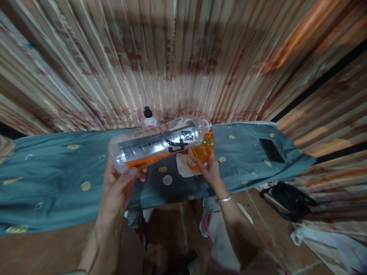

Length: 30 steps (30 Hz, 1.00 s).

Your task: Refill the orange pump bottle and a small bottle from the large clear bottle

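Observation:
My left hand (119,187) grips the base of a large clear plastic bottle (157,143) with a silver and black label. The bottle lies almost level, its open mouth at the right over a small bottle of orange liquid (202,152). A little orange liquid shows low in the big bottle near its base. My right hand (210,170) holds the small bottle from below, above a white paper (182,166) on the cloth. A bracelet circles my right wrist.
A teal cloth (57,179) with yellow motifs covers the table. On it are a small bottle with a black cap (148,118), a white cap (167,180) and a dark phone (272,150). A black bag (289,198) lies on the floor at right. Folded curtains hang behind.

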Available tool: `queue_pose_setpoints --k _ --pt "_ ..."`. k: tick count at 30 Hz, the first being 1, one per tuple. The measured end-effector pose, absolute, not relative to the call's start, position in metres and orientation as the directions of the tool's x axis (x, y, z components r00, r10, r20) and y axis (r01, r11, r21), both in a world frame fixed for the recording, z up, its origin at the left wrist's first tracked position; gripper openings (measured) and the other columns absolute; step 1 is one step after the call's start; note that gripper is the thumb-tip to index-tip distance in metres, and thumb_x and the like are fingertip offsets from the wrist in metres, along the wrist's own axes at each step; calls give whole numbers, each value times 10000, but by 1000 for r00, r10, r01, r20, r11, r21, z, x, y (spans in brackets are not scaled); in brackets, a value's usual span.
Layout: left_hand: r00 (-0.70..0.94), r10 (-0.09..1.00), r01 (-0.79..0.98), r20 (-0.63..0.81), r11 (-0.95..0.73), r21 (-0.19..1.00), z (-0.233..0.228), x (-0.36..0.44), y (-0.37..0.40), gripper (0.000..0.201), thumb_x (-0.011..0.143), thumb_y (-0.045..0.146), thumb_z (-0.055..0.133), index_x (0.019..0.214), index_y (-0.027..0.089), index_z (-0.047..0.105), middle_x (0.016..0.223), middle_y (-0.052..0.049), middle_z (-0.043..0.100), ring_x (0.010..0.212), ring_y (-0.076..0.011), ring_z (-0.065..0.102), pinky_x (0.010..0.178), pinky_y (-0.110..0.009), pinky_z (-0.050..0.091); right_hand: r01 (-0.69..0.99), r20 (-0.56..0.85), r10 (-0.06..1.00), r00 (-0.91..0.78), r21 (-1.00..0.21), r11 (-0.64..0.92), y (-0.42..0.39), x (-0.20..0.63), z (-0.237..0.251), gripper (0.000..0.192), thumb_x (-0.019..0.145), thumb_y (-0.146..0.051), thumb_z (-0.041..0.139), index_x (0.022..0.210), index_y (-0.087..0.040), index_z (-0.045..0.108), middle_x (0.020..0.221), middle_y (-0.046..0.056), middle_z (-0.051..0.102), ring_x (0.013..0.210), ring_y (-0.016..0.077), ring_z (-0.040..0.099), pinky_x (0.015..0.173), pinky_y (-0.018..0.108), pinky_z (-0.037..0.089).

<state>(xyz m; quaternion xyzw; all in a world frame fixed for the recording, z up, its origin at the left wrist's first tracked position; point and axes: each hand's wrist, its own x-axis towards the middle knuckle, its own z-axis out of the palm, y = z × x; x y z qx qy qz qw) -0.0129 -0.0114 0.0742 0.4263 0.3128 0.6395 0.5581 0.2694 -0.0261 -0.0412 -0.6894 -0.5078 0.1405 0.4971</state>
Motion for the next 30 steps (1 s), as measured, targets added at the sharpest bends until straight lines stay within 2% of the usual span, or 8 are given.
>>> queue_pose_setpoints --k 5,12,23,26,30 --pt "-13 982 -446 190 -176 878 76 -11 -12 482 620 318 983 1031 185 769 767 -35 766 599 -168 700 441 -205 507 584 338 827 449 -812 15 -25 271 -46 742 815 -721 716 1324 -198 581 1074 161 812 970 375 794 805 479 638" --pt "-23 976 -448 217 -205 871 75 -12 -11 521 624 305 977 1083 182 760 780 -34 760 600 -163 690 433 -208 491 593 359 824 438 -804 35 -25 270 -46 733 841 -712 694 1343 -192 572 1078 163 806 985 374 794 821 493 640" --pt "-15 977 -426 210 -197 883 74 -14 -10 361 643 308 964 891 162 747 763 -39 759 586 -155 693 444 -200 514 558 319 837 446 -830 19 -26 269 -40 717 824 -669 735 1344 -201 578 1112 170 809 1037 388 793 867 506 643" --pt "-19 975 -432 220 -207 878 73 -14 -10 389 655 304 955 959 174 749 778 -34 757 596 -156 689 449 -204 508 552 307 838 450 -834 9 -26 269 -41 721 820 -679 737 1338 -200 587 1106 172 809 1046 401 790 868 520 642" --pt "-19 974 -424 226 -213 881 73 -13 -9 536 655 332 958 1127 189 746 773 -30 753 595 -162 674 437 -215 480 548 309 839 448 -837 16 -26 270 -41 706 826 -675 738 1329 -201 593 1118 171 806 1048 396 787 875 518 640"
